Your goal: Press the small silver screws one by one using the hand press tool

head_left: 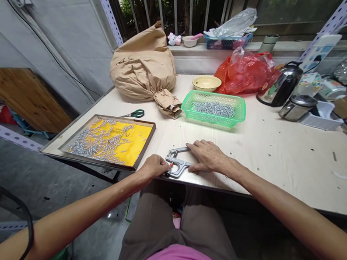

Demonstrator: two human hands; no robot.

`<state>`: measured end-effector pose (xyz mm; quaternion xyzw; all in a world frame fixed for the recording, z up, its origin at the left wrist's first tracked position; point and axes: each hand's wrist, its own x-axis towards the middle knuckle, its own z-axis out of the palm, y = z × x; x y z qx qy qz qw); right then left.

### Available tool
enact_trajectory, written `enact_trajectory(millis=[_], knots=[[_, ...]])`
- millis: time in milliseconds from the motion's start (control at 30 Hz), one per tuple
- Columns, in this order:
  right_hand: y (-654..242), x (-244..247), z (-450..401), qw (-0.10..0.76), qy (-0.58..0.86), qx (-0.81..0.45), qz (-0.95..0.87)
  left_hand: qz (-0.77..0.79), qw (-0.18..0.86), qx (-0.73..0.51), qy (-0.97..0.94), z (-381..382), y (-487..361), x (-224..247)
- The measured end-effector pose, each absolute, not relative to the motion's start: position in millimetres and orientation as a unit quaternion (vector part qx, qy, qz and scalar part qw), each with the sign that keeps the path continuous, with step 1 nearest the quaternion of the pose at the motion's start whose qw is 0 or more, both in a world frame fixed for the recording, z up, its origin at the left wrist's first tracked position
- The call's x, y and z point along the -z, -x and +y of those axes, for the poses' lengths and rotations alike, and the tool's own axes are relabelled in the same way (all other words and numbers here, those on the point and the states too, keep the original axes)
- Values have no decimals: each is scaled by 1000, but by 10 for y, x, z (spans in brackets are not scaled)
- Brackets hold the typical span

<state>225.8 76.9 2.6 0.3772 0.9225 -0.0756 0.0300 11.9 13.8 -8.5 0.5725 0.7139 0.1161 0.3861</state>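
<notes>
A grey metal hand-squeeze tool (181, 167) with a spring and a curved, C-shaped frame lies at the table's front edge. My right hand (207, 155) grips its two handles, fingers over the upper one and thumb by the lower. At the tool's jaw my left hand (155, 165) is pinched closed. Whatever sits between those fingertips is too small to make out; a bit of red shows beside them. Left of that hand is a shallow tray (147, 145) with a yellow bottom, holding many small silver metal pins (101, 142).
A green plastic basket (240, 117) with more small metal parts stands behind the tool. Scissors (136, 113), a brown paper sack (144, 65), a cream bowl (206, 82), a red plastic bag (244, 73), a kettle (282, 84) and a steel canister (297, 107) are farther back.
</notes>
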Motion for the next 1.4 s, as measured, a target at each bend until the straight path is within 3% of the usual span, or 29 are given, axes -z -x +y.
enact_trajectory(millis=[233,433,533,700,1000,1400], knots=[[-2254,-6,658,4,-377,92,921,717,339,-82,-603,92,-114,15],[-2261,42,608,-16,-373,97,922,620,128,-144,-760,-35,-255,-42],[-2248,51,580,-22,-374,104,922,536,83,-116,-832,41,-369,9],[-2288,34,581,-16,-383,138,913,480,103,-27,-871,326,-443,65],[-2311,-123,635,83,-421,93,898,430,59,12,-901,549,-502,12],[-2283,-57,421,5,-448,135,884,442,92,-29,-892,490,-481,29]])
